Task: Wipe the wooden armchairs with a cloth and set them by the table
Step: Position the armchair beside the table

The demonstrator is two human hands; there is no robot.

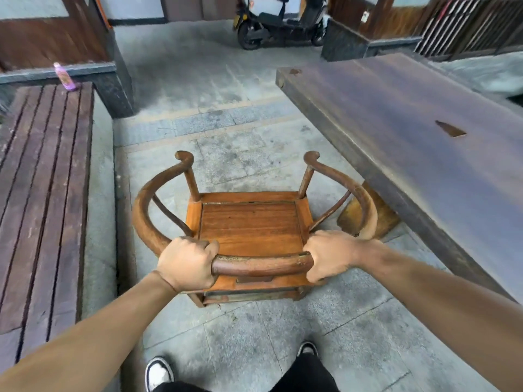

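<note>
A wooden armchair (250, 224) with a curved horseshoe rail and an orange-brown seat stands on the stone floor in front of me, seen from behind its back. My left hand (186, 263) grips the rail at its back left. My right hand (328, 254) grips the same rail at its back right. The long dark wooden table (418, 131) runs along the right, its thick edge just beyond the chair's right arm. No cloth is in view.
A slatted dark wooden bench (45, 179) lies along the left, with a pink bottle (64, 77) at its far end. A parked scooter (278, 22) stands at the back. A stump-like table base (368, 219) sits behind the chair's right arm. My feet show at the bottom.
</note>
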